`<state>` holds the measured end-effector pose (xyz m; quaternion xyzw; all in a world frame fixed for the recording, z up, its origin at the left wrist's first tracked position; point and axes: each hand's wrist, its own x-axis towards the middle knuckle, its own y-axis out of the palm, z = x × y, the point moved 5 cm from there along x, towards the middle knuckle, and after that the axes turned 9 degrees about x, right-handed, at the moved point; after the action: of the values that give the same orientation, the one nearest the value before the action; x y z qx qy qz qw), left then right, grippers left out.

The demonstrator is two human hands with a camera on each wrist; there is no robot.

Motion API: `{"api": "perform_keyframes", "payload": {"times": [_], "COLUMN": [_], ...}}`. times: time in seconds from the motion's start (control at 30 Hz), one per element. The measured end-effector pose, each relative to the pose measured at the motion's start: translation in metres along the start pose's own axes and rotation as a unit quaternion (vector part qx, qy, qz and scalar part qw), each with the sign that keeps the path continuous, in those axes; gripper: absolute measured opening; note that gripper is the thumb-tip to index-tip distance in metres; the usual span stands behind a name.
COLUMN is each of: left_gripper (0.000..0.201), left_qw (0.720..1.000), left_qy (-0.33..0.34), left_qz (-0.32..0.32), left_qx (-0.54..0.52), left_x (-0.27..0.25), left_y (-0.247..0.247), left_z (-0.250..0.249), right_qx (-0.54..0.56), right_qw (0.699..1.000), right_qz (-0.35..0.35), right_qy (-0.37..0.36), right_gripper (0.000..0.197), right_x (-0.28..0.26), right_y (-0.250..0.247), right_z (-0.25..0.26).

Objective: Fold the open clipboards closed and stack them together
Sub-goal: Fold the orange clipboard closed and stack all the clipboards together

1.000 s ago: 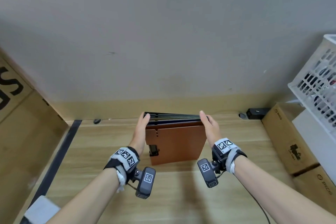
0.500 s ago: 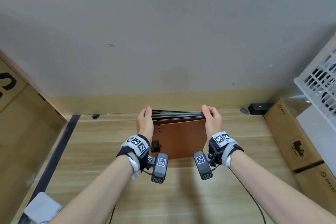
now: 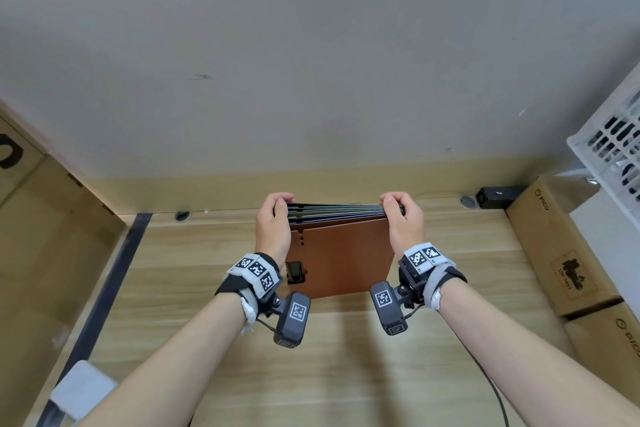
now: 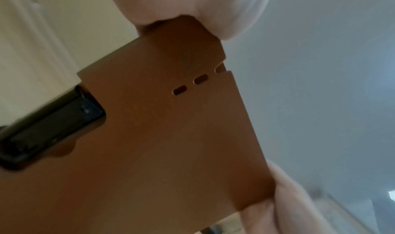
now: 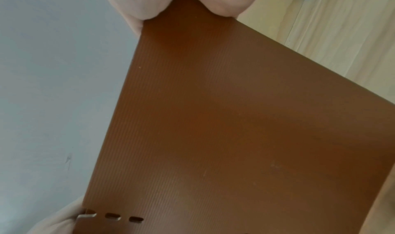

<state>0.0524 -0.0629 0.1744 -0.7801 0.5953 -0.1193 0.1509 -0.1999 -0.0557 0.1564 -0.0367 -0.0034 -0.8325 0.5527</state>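
Head looks down; wrist views share the clipboard point(image 4: 166, 136) close-up

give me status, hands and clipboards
Left hand and right hand each grip a top corner of the clipboards. Stack closed, held upright over the desk, brown one facing. Nothing in the way.

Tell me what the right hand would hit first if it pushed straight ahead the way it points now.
Probably the grey wall. The right hand grips the stack of clipboards and points forward over the wooden table; nothing else shows between, though depth is unclear.
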Motion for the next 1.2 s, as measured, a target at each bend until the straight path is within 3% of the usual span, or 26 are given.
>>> {"api": "perform_keyframes", "payload": {"times": [0.1, 0.17, 0.3, 0.37, 0.53, 0.67, 0.73, 0.77, 0.87, 0.97, 1.07, 1.13, 1.2], "left_gripper": [0.028, 0.025, 0.067, 0.071, 0.060, 0.058, 0.058, 0.057, 0.056, 0.059, 0.084, 0.112, 0.120], "left_qw": [0.994, 0.974, 0.909, 0.891, 0.904, 0.912, 0.915, 0.918, 0.925, 0.926, 0.954, 0.982, 0.990], "left_qy": [0.065, 0.129, 0.207, 0.225, 0.218, 0.207, 0.201, 0.198, 0.190, 0.185, 0.177, 0.103, 0.000], "left_qz": [0.013, 0.045, 0.117, 0.125, 0.095, 0.095, 0.096, 0.096, 0.101, 0.114, 0.111, 0.102, 0.126], "left_qx": [0.086, 0.180, 0.341, 0.375, 0.356, 0.340, 0.336, 0.329, 0.312, 0.308, 0.217, 0.120, 0.062], "left_x": [-0.001, -0.005, -0.012, -0.010, -0.004, 0.001, 0.005, 0.007, 0.013, 0.015, 0.011, 0.007, 0.000], "left_y": [-0.002, 0.001, 0.004, 0.003, 0.005, 0.006, 0.008, 0.009, 0.011, 0.012, 0.005, -0.003, -0.002], "left_z": [-0.009, -0.015, -0.015, -0.011, -0.012, -0.013, -0.013, -0.013, -0.014, -0.014, -0.012, 0.006, 0.035], "right_qx": [0.002, 0.006, 0.017, 0.014, 0.056, 0.039, -0.026, -0.045, -0.056, -0.057, -0.045, -0.039, -0.032], "right_qw": [1.000, 1.000, 1.000, 1.000, 0.998, 0.992, 0.986, 0.983, 0.980, 0.980, 0.981, 0.982, 0.981], "right_qz": [0.002, 0.011, 0.017, 0.022, 0.025, 0.083, 0.123, 0.141, 0.171, 0.169, 0.168, 0.169, 0.178], "right_qy": [0.001, 0.003, 0.001, 0.008, 0.034, 0.084, 0.113, 0.110, 0.090, 0.087, 0.083, 0.074, 0.065], "right_gripper": [0.017, 0.018, 0.018, 0.020, 0.043, 0.036, 0.070, 0.074, 0.047, 0.042, 0.043, 0.045, 0.046], "right_x": [-0.002, -0.004, -0.006, -0.006, -0.003, -0.006, -0.009, -0.010, -0.008, -0.005, -0.003, -0.002, -0.001], "right_y": [-0.002, -0.002, -0.003, -0.002, -0.005, -0.014, -0.019, -0.021, -0.023, -0.025, -0.025, -0.026, -0.027], "right_z": [0.002, 0.002, 0.001, 0.001, 0.001, -0.024, -0.049, -0.057, -0.068, -0.075, -0.083, -0.085, -0.089]}}
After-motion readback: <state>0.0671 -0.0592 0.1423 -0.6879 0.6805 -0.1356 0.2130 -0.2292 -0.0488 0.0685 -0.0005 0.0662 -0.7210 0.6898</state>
